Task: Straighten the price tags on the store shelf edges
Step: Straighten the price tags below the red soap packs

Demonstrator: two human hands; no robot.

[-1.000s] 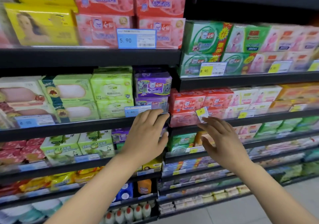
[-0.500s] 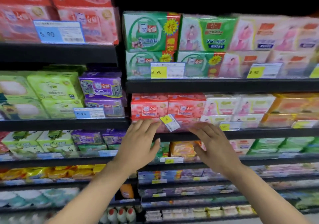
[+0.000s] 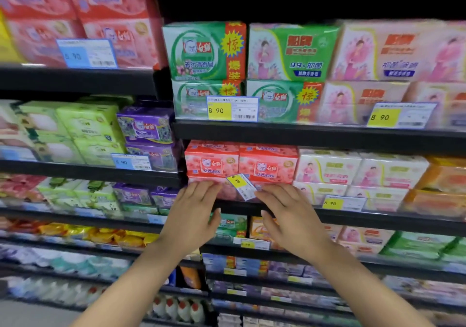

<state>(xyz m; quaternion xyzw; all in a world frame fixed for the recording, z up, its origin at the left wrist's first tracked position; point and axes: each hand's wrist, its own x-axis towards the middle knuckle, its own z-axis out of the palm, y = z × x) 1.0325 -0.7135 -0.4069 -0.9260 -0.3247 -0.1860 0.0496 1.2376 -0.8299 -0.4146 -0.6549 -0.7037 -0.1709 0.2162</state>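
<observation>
A crooked yellow-and-white price tag (image 3: 241, 186) reading 8.90 hangs tilted on the black shelf edge (image 3: 378, 219), in front of red soap boxes (image 3: 240, 165). My left hand (image 3: 194, 215) is just left of the tag, fingers spread and reaching up, holding nothing. My right hand (image 3: 287, 215) is just right of it, fingers apart, its fingertips close to the tag's lower right corner. Whether they touch the tag is unclear. Straight 8.90 tags (image 3: 232, 109) sit on the shelf above and one (image 3: 344, 203) further right on the same shelf.
Black shelves run across the view, packed with soap packs in green (image 3: 204, 50), pink, purple (image 3: 146, 128) and lime. A blue 5.90 tag (image 3: 132, 161) sits on the left unit. Lower shelves hold smaller packs and bottles (image 3: 176, 309).
The view has shifted right and closer to the shelves. Both hands have moved from the left unit's blue tag toward the tilted yellow tag and now flank it.
</observation>
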